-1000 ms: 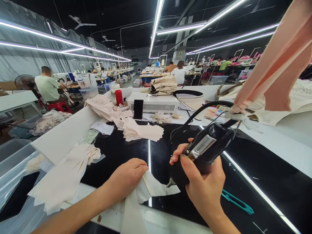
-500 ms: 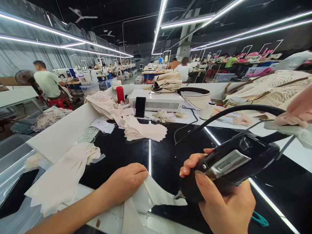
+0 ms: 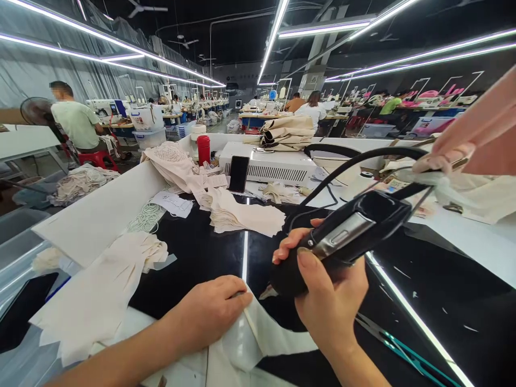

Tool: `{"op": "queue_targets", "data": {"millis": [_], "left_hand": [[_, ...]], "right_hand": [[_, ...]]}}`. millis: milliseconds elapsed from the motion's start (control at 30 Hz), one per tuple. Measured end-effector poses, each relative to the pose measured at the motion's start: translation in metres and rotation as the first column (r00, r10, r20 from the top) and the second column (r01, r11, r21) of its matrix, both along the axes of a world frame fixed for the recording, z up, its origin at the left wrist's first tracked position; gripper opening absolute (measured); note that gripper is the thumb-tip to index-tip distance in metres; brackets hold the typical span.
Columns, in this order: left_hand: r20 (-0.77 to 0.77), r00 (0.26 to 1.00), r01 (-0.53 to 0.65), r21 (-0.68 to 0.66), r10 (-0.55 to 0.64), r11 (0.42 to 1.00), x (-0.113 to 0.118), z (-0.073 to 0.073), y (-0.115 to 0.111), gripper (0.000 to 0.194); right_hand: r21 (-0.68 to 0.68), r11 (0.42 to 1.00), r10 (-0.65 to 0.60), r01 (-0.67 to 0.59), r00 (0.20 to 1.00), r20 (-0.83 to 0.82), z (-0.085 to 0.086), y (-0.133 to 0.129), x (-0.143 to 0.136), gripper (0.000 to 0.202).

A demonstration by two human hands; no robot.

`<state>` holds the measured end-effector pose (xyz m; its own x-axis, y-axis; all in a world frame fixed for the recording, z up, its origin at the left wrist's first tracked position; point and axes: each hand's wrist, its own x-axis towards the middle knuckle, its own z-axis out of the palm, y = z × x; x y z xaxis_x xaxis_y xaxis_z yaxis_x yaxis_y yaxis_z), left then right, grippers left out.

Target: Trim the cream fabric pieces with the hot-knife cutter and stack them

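My right hand is wrapped round a black corded hand tool with a silver plate on its side; its kind is unclear. The tool is tilted, with its lower end, partly hidden, above the black tabletop. My left hand rests with curled fingers on a pale fabric strip, pinching its upper edge. The strip curves rightward below the tool, apart from it. At upper right another person's hand grips the tool's cord near a whitish wrapping.
Pale fabric stacks and cut pieces lie left and ahead. A teal-handled metal tool lies at right. Behind are an upright phone, a red bottle and a vented white box. Black cord loops above the table.
My right hand and the black tool have moved left and up, its tip lifting off the strip. The other person's hand has shifted left. The teal-handled tool shows more fully.
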<state>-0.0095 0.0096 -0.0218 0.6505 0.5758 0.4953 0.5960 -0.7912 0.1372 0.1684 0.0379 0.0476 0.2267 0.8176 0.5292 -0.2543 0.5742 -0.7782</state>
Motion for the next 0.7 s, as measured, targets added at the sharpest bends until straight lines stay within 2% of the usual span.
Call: {"op": "queue_targets", "data": {"millis": [200, 467, 700], "left_hand": [[0.02, 1.0, -0.007, -0.033, 0.007, 0.999, 0.002, -0.001, -0.001, 0.025], [-0.014, 1.0, -0.012, -0.08, 0.011, 0.997, 0.001, -0.001, -0.003, 0.026], [-0.019, 1.0, -0.012, -0.043, 0.011, 0.999, 0.0, -0.001, -0.004, 0.028]], "right_hand": [[0.013, 1.0, 0.019, -0.019, 1.0, 0.012, -0.006, 0.013, -0.01, 0.03], [0.022, 1.0, 0.008, -0.008, 1.0, 0.008, -0.007, 0.012, -0.013, 0.027], [0.017, 1.0, -0.002, 0.002, 1.0, 0.015, -0.006, 0.011, -0.017, 0.026]]}}
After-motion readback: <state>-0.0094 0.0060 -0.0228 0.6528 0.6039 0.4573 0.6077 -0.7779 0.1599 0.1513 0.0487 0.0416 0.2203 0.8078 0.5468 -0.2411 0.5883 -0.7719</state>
